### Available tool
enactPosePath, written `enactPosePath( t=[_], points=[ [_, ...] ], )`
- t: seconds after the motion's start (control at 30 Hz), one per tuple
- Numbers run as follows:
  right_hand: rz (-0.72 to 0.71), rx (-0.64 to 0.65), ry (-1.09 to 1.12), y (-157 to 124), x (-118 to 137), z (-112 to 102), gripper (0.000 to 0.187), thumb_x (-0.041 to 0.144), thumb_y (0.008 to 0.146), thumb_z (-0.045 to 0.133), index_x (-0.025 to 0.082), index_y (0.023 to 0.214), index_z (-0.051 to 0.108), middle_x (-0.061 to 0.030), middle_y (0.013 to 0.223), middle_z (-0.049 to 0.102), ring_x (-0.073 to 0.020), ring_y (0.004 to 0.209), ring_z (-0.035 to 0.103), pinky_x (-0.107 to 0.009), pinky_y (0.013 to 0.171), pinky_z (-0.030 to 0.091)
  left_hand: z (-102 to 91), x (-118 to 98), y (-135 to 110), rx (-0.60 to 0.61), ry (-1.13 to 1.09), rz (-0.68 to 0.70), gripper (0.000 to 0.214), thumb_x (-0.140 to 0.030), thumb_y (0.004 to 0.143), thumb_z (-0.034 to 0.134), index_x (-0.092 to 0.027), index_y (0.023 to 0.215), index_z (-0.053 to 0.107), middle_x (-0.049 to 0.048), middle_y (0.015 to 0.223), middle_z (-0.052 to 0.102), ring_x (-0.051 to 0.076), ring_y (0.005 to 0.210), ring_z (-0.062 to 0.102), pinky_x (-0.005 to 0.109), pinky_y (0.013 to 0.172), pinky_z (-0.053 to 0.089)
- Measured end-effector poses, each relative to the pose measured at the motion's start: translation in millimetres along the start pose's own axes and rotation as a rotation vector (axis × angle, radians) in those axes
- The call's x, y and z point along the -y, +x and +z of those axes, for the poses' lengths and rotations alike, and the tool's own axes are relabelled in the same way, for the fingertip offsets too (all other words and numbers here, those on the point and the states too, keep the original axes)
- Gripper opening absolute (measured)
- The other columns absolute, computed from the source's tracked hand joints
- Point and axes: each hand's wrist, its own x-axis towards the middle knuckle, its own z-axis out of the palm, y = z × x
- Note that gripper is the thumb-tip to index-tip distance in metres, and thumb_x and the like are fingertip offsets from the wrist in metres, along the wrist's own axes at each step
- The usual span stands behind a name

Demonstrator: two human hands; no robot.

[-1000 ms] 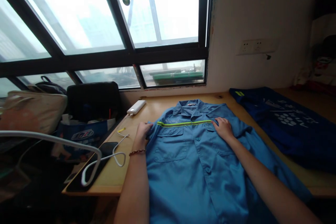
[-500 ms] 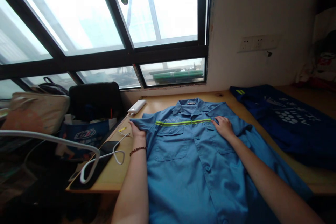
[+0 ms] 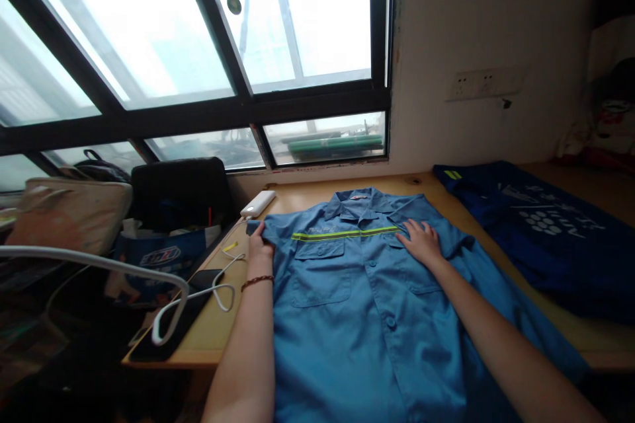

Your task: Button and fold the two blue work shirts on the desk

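A blue short-sleeved work shirt (image 3: 327, 337) lies front up on the table, collar toward the window, with buttons down its front and a yellow-green stripe (image 3: 325, 236) across the chest. At its left sleeve end in view, my left hand (image 3: 260, 249) is closed on the sleeve cloth (image 3: 272, 230). My right hand (image 3: 421, 242) rests on the chest at the right end of the stripe, fingers spread flat over the fabric. The shirt's lower end runs out of view at the bottom.
A darker blue printed garment (image 3: 526, 231) lies on the wooden table (image 3: 297, 193) at right. On the left are a white power bank (image 3: 258, 203), a cable (image 3: 218, 289) and a dark phone (image 3: 206, 277). A white curved bar (image 3: 114, 263) crosses beside the table's left edge, near bags (image 3: 159, 258).
My right hand's fingers have spread, and the lifted fold of cloth beneath them now lies flat. My left hand has shifted slightly, its fingers now over the sleeve edge.
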Motion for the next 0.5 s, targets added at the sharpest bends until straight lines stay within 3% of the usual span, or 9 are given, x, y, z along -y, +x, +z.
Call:
enactPosePath(
  t=[0.07,0.2,0.23,0.27,0.37,0.4,0.5],
  points=[
    [0.063,0.009,-0.066,1.8,-2.8,-0.1,0.058,0.061,0.078,0.031,0.026,0.123,0.042,-0.0026,0.132,0.037,-0.0308,0.119,0.025,-0.047,0.095,0.018,18.7,-3.2,-15.1,0.151,0.115,0.054,0.027,-0.025,0.082,0.041,-0.015,0.105,0.052,0.0051,0.086,0.064,0.018,0.088,0.059,0.034,0.080,0.047],
    [0.109,0.036,-0.107,6.2,-8.4,0.4,0.062,0.063,0.078,0.026,0.026,0.126,0.038,-0.0033,0.134,0.034,-0.0308,0.120,0.023,-0.048,0.096,0.015,59.0,-9.5,-58.1,0.795,0.633,0.158,0.039,-0.039,0.082,0.042,-0.017,0.113,0.050,0.0086,0.111,0.057,0.021,0.106,0.049,0.034,0.088,0.041],
    [0.106,0.036,-0.108,6.6,-9.3,0.5,0.062,0.063,0.078,0.026,0.026,0.126,0.038,-0.0031,0.134,0.034,-0.0307,0.120,0.023,-0.048,0.096,0.015,68.0,-10.8,-68.4,0.896,0.783,0.199,0.042,-0.041,0.081,0.041,-0.018,0.115,0.049,0.0091,0.117,0.053,0.021,0.111,0.045,0.034,0.091,0.038],
    [0.103,0.032,-0.107,6.7,-10.0,0.4,0.062,0.063,0.078,0.026,0.027,0.126,0.039,-0.0028,0.134,0.034,-0.0306,0.120,0.023,-0.048,0.096,0.015,76.1,-11.4,-77.9,0.918,0.917,0.276,0.045,-0.042,0.081,0.040,-0.018,0.118,0.047,0.0096,0.122,0.049,0.021,0.114,0.042,0.034,0.094,0.036],
    [0.090,0.012,-0.093,5.3,-11.2,-0.5,0.059,0.062,0.078,0.027,0.027,0.123,0.042,-0.0022,0.132,0.036,-0.0302,0.119,0.024,-0.047,0.095,0.017,91.0,-5.0,-102.9,0.830,1.241,0.577,0.055,-0.046,0.077,0.044,-0.016,0.123,0.041,0.0114,0.128,0.042,0.023,0.118,0.037,0.036,0.098,0.030],
    [0.083,0.006,-0.087,4.6,-11.5,-1.0,0.058,0.061,0.078,0.027,0.027,0.122,0.043,-0.0021,0.132,0.037,-0.0299,0.119,0.025,-0.046,0.095,0.018,91.7,1.2,-111.2,0.865,1.346,0.640,0.059,-0.047,0.074,0.048,-0.016,0.124,0.040,0.0116,0.128,0.042,0.024,0.118,0.037,0.036,0.098,0.029],
    [0.069,-0.001,-0.072,3.5,-12.6,-2.4,0.055,0.059,0.079,0.029,0.027,0.121,0.044,-0.0024,0.130,0.039,-0.0290,0.117,0.027,-0.045,0.094,0.019,82.0,30.7,-136.3,1.121,1.679,0.720,0.067,-0.039,0.061,0.064,-0.018,0.121,0.043,0.0117,0.127,0.043,0.028,0.116,0.038,0.041,0.096,0.031]
  ],
)
